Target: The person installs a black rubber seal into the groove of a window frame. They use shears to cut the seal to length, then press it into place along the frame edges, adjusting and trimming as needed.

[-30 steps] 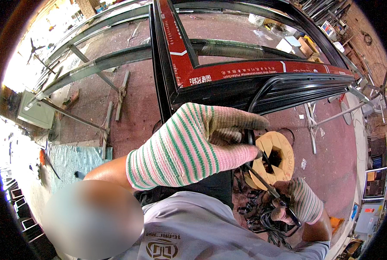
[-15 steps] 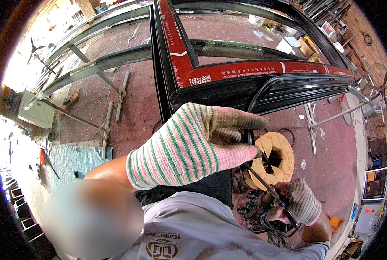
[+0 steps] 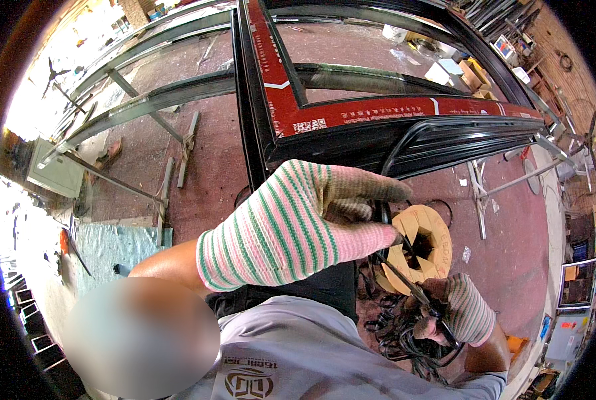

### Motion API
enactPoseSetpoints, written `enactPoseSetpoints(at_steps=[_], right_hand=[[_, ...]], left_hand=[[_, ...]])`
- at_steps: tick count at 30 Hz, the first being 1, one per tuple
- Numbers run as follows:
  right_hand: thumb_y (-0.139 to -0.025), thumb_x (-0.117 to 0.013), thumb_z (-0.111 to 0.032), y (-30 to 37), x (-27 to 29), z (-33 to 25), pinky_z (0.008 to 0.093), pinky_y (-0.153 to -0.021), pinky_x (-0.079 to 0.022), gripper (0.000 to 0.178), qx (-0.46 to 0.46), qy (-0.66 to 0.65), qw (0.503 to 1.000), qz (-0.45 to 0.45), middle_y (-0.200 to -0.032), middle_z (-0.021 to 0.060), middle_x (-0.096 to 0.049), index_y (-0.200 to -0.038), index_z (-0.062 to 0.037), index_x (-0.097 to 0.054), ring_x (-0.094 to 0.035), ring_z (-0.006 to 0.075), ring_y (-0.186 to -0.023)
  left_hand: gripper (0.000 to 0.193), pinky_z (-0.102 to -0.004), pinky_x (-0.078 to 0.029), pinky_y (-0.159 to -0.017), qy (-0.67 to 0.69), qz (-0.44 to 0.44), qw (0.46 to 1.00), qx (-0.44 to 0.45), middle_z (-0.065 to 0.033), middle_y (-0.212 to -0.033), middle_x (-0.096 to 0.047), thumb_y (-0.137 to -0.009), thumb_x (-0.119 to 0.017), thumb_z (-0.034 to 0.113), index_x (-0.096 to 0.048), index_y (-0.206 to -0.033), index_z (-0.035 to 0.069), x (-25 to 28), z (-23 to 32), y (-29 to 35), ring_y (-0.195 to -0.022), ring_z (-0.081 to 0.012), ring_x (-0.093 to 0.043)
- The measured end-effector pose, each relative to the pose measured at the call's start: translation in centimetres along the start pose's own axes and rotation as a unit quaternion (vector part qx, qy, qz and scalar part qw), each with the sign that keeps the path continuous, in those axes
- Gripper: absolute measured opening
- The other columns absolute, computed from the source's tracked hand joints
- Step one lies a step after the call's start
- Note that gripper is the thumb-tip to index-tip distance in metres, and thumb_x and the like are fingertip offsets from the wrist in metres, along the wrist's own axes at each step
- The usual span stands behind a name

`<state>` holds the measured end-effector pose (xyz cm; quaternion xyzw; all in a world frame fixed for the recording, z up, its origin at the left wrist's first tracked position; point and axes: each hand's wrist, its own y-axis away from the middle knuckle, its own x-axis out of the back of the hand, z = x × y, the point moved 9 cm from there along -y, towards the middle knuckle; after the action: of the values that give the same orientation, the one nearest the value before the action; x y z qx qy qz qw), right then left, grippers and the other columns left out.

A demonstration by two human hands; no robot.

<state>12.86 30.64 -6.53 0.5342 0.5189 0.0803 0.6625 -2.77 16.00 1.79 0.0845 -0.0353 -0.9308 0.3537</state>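
Note:
My left hand, in a pink, green and white striped glove with dirty fingertips, is closed on a black rubber strip just below the frame. The strip loops up along the near side of a black window or door frame covered with red film. Lower right, my right hand, gloved alike, grips a dark slender length that runs up to my left fingertips. It looks like the same strip; whether a tool is there too, I cannot tell. Tangled black strip hangs beside and below that hand.
A tan cardboard reel lies on the reddish floor behind my right hand. Metal stand rails stretch across the left and back. Pale blue sheeting covers the floor at left. Boxes stand far right.
Both hands hold nearly the same places and grips. The view has shifted very slightly; little else differs.

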Motion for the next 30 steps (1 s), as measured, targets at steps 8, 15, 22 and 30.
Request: enactPoseSetpoints(at_steps=[8,15,22,30], right_hand=[[-0.083,-0.064,-0.010,1.3,0.6,-3.1,0.0259,-0.068,-0.053,0.023,0.156,0.358,0.911,0.130,-0.086,0.0084,-0.072,-0.103,-0.0008,-0.069,-0.069,0.0155,-0.077],[-0.078,-0.075,-0.022,2.5,-3.0,-4.1,0.0282,-0.068,-0.054,0.032,0.335,0.635,0.694,0.049,-0.083,0.0067,-0.072,-0.103,-0.0041,-0.069,-0.070,0.0188,-0.076],[-0.070,-0.086,-0.043,2.4,-1.7,-3.6,0.0349,-0.082,-0.053,0.060,0.266,0.659,0.702,0.053,-0.096,0.0097,-0.072,-0.111,-0.0032,-0.068,-0.070,0.0256,-0.092],[-0.071,-0.084,-0.034,0.8,0.9,-2.6,0.0371,-0.102,-0.045,0.063,0.227,0.782,0.581,-0.002,-0.116,0.0121,-0.068,-0.122,-0.0025,-0.065,-0.062,0.0278,-0.112]], left_hand=[[0.043,-0.0274,-0.054,-0.090,-0.027,0.006,1.000,0.000,-0.0098,-0.108,-0.074,-0.087,-0.075,0.006,-0.063,-0.128,0.000,0.2,0.2,0.0,-0.101,-0.0134,-0.068],[0.043,-0.0272,-0.053,-0.090,-0.030,-0.004,1.000,-0.005,-0.0098,-0.108,-0.074,-0.088,-0.074,0.006,-0.063,-0.129,0.000,0.0,0.1,-0.1,-0.101,-0.0128,-0.068],[0.043,-0.0282,-0.054,-0.091,-0.035,-0.003,0.999,0.000,-0.0100,-0.108,-0.074,-0.088,-0.074,0.006,-0.062,-0.129,0.000,0.0,0.0,-0.1,-0.102,-0.0131,-0.068],[0.036,-0.0289,-0.053,-0.090,-0.017,0.004,1.000,-0.015,-0.0083,-0.106,-0.073,-0.094,-0.069,0.016,-0.065,-0.125,-0.002,0.0,0.2,0.1,-0.098,-0.0123,-0.066]])
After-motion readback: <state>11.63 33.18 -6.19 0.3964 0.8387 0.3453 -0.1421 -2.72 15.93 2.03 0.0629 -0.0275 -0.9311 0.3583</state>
